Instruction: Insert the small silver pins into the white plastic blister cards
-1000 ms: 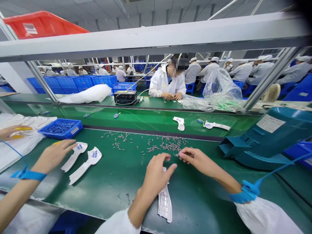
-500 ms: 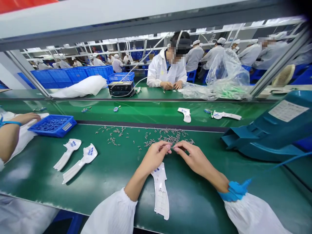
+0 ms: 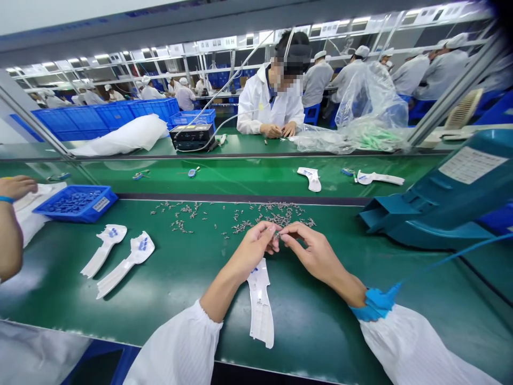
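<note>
A curved white plastic shell (image 3: 261, 313) is laid on the smooth green table (image 3: 192, 321), its far end beside the left hand (image 3: 250, 248). Two similar shells (image 3: 127, 263) are set to the left. Beyond, tiny shiny metal parts (image 3: 281, 214) are scattered loosely. Since a second ago, the left hand, then spread and held apart, has been brought to the right hand (image 3: 316, 252). Both are angled inward, fingers curled and nearly closed, fingertips together; whether anything is pinched cannot be told.
</note>
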The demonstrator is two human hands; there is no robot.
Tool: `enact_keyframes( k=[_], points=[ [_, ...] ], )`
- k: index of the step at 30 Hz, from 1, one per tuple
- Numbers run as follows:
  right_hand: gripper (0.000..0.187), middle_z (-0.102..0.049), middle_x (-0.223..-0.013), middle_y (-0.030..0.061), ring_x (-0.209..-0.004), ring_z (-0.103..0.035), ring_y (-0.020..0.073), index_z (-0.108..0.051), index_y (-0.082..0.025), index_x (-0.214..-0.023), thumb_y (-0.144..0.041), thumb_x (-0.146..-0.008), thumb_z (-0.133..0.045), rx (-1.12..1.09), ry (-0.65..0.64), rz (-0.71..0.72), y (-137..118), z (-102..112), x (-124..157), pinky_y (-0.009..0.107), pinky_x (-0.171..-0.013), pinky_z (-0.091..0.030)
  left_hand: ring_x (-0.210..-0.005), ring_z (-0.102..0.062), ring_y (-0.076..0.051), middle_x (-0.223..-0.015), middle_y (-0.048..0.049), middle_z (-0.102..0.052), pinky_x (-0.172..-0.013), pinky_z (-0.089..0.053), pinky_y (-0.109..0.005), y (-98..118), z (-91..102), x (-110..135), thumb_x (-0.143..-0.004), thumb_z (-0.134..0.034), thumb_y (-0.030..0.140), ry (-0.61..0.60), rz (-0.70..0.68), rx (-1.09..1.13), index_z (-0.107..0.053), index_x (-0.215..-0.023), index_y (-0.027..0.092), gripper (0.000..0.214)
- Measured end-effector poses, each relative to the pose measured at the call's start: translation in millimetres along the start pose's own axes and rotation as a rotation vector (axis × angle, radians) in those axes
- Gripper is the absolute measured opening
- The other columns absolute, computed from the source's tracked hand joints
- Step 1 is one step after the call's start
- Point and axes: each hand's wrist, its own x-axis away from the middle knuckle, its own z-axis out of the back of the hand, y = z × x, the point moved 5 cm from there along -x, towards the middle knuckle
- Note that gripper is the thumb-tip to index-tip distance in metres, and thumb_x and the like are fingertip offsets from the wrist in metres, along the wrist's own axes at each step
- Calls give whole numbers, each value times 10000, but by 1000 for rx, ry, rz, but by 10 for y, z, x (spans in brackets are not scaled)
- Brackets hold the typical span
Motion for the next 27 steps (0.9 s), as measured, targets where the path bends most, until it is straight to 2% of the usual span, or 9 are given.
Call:
enact_keyframes(
  k=[2, 6, 9, 17, 22, 24, 25, 27],
  points=[
    [193, -685, -929, 47, -827, -647, 195, -632, -235, -992, -380, -996, -504, -5, 30, -21, 23, 15, -1, 327, -775, -503, -669, -543, -102, -740, 24, -575, -649, -394, -239, 9, 21, 4, -834, -640, 582, 24, 0, 3, -602, -982, 174, 436],
    [222, -694, -918, 52, -828, -649, 204, -635, -233, -978, -413, -988, -505, -14, 76, -59, 66, 42, -5, 327, -771, -507, -743, -593, -115, -809, 10, -625, -661, -397, -231, 34, 66, 12, -747, -784, 434, 52, -4, -11, -628, -993, 177, 389],
    [223, -692, -913, 48, -821, -647, 202, -637, -235, -969, -413, -989, -504, 0, 77, -68, 69, 51, -5, 327, -774, -502, -743, -598, -124, -804, 0, -652, -666, -404, -238, 52, 86, 9, -742, -788, 386, 72, -21, -34, -668, -996, 172, 353],
    [229, -673, -860, 34, -796, -635, 199, -615, -246, -969, -414, -1005, -464, 37, -4, -52, 54, 29, -8, 327, -759, -496, -795, -609, -157, -867, -49, -725, -779, -456, -299, 82, 77, -13, -820, -704, 425, 51, -91, -110, -747, -1021, 153, 341],
    [206, -667, -864, 33, -789, -636, 192, -610, -239, -965, -395, -1002, -479, 43, 52, -36, 30, 36, -19, 318, -756, -497, -828, -655, -169, -947, -74, -740, -758, -476, -291, 82, 42, 8, -809, -714, 435, 19, -60, -151, -696, -1145, 166, 431],
    [203, -670, -885, 42, -784, -641, 193, -610, -238, -969, -399, -996, -489, 64, 134, -41, -20, 230, -32, 319, -752, -505, -856, -667, -175, -1037, -89, -738, -754, -483, -288, 101, 41, 17, -789, -733, 422, 34, -57, -170, -648, -1217, 181, 499],
    [208, -676, -898, 50, -788, -646, 198, -612, -236, -972, -406, -992, -495, 99, 193, -46, -55, 403, -37, 324, -753, -510, -863, -669, -176, -1067, -95, -733, -753, -487, -289, 115, 46, 19, -781, -736, 423, 48, -60, -180, -635, -1226, 185, 514],
    [231, -693, -926, 67, -810, -657, 215, -627, -232, -980, -429, -980, -507, 248, 333, -63, -144, 902, -34, 344, -770, -514, -854, -668, -177, -1062, -93, -732, -754, -497, -296, 143, 67, 17, -778, -725, 440, 78, -74, -197, -644, -1179, 184, 483]
  ],
)
